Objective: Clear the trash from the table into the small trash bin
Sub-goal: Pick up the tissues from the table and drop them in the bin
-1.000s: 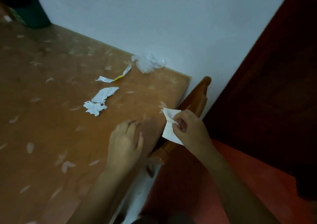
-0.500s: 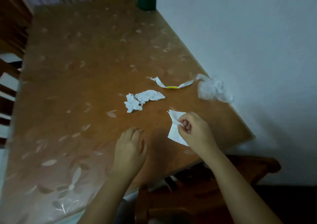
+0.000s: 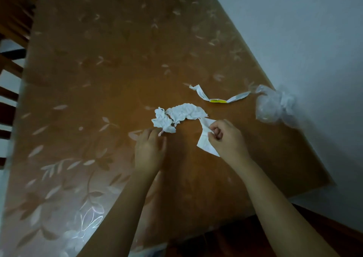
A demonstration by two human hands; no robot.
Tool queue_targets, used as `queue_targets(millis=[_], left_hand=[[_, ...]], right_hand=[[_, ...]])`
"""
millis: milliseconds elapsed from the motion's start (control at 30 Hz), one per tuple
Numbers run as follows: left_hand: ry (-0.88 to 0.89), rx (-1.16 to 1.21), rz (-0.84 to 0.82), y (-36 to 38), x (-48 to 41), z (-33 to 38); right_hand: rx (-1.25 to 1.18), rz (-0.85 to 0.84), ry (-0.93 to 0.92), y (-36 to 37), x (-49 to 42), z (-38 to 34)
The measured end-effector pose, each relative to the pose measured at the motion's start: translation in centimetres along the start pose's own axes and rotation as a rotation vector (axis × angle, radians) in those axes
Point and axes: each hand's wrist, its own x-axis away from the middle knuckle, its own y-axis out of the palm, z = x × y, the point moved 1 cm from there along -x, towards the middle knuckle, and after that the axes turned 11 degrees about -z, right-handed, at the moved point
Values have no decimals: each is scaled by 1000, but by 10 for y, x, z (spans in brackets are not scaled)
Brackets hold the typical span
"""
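Observation:
My right hand (image 3: 225, 138) grips a flat white scrap of paper (image 3: 205, 142) just above the brown table (image 3: 98, 79). My left hand (image 3: 150, 150) lies over the table with its fingertips at the near edge of a crumpled white tissue (image 3: 176, 117); whether it touches the tissue I cannot tell. Farther right lies a twisted white and yellow wrapper strip (image 3: 218, 97). A crumpled clear plastic bag (image 3: 273, 107) sits at the table's right edge against the wall. The trash bin is out of view.
A pale wall (image 3: 294, 40) runs along the table's right side. Wooden chair slats (image 3: 11, 40) stand along the left edge. Dark wood of another chair (image 3: 225, 241) shows below the table's near edge.
Both hands have moved forward over the table toward the crumpled tissue, the right one still holding the white scrap. The view has swung left and down, and the bin has left the frame.

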Motion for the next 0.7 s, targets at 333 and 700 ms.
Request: queue_targets(millis=[333, 700], left_hand=[[11, -26, -128, 50, -52, -34], [4, 64, -172, 42, 12, -19]], right_hand=[[-6, -19, 50, 23, -39, 12], [-63, -90, 11, 40, -2, 16]])
